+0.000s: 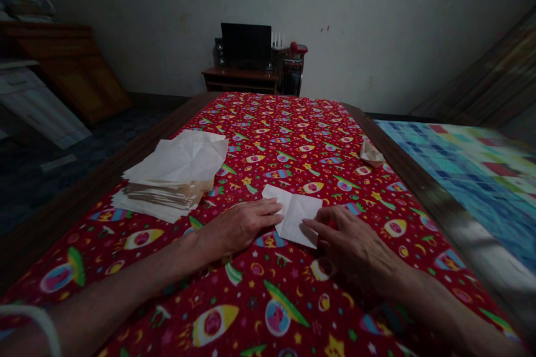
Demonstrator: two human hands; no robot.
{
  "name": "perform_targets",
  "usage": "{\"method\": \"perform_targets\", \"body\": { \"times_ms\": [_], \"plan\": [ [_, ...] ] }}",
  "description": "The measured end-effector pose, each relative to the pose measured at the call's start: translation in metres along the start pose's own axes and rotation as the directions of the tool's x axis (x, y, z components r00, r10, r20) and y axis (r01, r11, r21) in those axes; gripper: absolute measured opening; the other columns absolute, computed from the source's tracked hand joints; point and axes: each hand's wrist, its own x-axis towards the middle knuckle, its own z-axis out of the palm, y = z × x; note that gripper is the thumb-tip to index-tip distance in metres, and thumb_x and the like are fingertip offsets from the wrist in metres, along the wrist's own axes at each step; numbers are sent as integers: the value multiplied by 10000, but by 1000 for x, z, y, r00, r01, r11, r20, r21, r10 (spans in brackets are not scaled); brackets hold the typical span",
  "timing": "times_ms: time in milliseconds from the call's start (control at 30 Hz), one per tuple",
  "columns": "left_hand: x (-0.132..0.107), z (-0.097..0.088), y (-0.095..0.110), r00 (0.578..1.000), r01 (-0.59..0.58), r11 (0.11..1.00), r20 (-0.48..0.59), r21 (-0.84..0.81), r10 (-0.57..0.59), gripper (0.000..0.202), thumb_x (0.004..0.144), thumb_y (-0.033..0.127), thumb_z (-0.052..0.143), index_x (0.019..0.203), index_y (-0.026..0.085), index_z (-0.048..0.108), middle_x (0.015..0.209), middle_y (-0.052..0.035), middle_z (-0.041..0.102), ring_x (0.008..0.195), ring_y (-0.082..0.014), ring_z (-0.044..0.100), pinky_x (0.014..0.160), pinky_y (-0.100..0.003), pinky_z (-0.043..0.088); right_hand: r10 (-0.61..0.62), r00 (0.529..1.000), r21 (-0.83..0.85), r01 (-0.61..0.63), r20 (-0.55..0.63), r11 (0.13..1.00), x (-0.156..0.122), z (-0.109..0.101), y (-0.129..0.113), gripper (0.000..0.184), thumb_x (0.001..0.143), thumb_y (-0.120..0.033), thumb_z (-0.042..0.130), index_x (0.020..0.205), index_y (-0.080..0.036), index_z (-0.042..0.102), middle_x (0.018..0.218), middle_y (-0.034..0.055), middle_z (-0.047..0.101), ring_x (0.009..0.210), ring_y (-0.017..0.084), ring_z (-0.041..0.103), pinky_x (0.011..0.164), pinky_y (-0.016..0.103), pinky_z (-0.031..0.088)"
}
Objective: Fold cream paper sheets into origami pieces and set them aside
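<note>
A small folded sheet of white paper lies on the red patterned cloth in front of me, with a crease down its middle. My left hand rests flat, its fingers stretched out over the paper's left part. At the right edge of the paper is my right hand, index finger on top and the other fingers curled. It seems to pinch that edge, though the thumb is partly hidden. To the left sits an uneven stack of paper sheets, the top one white with creases spreading across it.
The red cloth with rockets and planets covers the table, whose dark wooden edge shows at the right. A small folded paper piece lies near that edge. Beyond are a monitor, a wooden cabinet and checked bedding.
</note>
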Motion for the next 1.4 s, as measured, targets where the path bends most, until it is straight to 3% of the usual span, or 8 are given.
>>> {"method": "perform_targets", "body": {
  "times_ms": [133, 333, 400, 533, 700, 867, 1033, 1400],
  "plan": [
    [-3, 2, 3, 1000, 26, 1000, 1, 4, -26, 408, 899, 64, 408, 1273, 170, 531, 1367, -105, 510, 1289, -192, 448, 1058, -369, 417, -88, 995, 32, 90, -38, 995, 7, 4, 6, 317, 836, -177, 572, 1136, -267, 621, 1093, 99, 569, 929, 214, 516, 764, 354, 437],
    [-6, 4, 14, 998, 70, 997, 0, 24, -70, 498, 832, -21, 380, 1279, 152, 515, 1368, -105, 509, 1316, -203, 412, 1057, -393, 418, -216, 976, 359, 215, -39, 908, 21, 9, 20, 139, 866, -245, 577, 945, -245, 691, 1082, 66, 657, 972, 184, 582, 833, 334, 428],
    [-7, 5, 17, 997, 71, 997, -17, 25, -70, 528, 792, -48, 372, 1271, 125, 514, 1366, -125, 506, 1321, -200, 403, 1062, -393, 413, -175, 984, 462, 169, -31, 870, 27, 9, 21, 183, 905, -268, 522, 925, -228, 699, 1025, 64, 687, 921, 170, 612, 823, 316, 438],
    [-6, 6, 20, 997, 80, 996, -22, 31, -79, 573, 736, -64, 378, 1269, 100, 506, 1382, -141, 484, 1320, -214, 404, 1060, -408, 414, -7, 998, 592, -35, 68, 805, 38, 12, 19, 270, 926, -329, 479, 863, -200, 707, 822, 36, 706, 748, 145, 627, 700, 248, 455],
    [-7, 6, 21, 996, 86, 995, -16, 42, -86, 569, 751, -56, 379, 1287, 96, 496, 1380, -139, 488, 1309, -225, 419, 1066, -410, 410, 166, 978, 557, -209, 127, 804, 49, 22, 11, 279, 911, -330, 493, 778, -165, 674, 677, 6, 643, 579, 104, 549, 545, 201, 384],
    [-6, 5, 23, 997, 82, 996, 11, 41, -82, 551, 766, -42, 375, 1295, 59, 490, 1375, -161, 486, 1315, -237, 409, 1080, -415, 392, 251, 968, 429, -228, 4, 874, 49, 33, 4, 225, 879, -338, 559, 756, -161, 626, 710, 26, 615, 640, 127, 537, 584, 222, 380],
    [-5, 3, 24, 997, 79, 996, 19, 36, -80, 553, 763, -39, 370, 1296, 47, 492, 1372, -159, 490, 1313, -239, 410, 1086, -406, 385, 240, 970, 352, -211, -41, 912, 47, 39, 6, 212, 892, -315, 535, 751, -166, 589, 727, 38, 581, 675, 146, 518, 603, 242, 378],
    [-7, 5, 25, 996, 87, 995, 4, 37, -88, 539, 803, -23, 365, 1321, 82, 468, 1390, -139, 476, 1316, -227, 407, 1093, -403, 373, 239, 968, 349, -198, -78, 916, 50, 38, 4, 191, 865, -265, 569, 706, -159, 576, 677, 25, 564, 620, 131, 500, 561, 227, 360]
  ]
}}
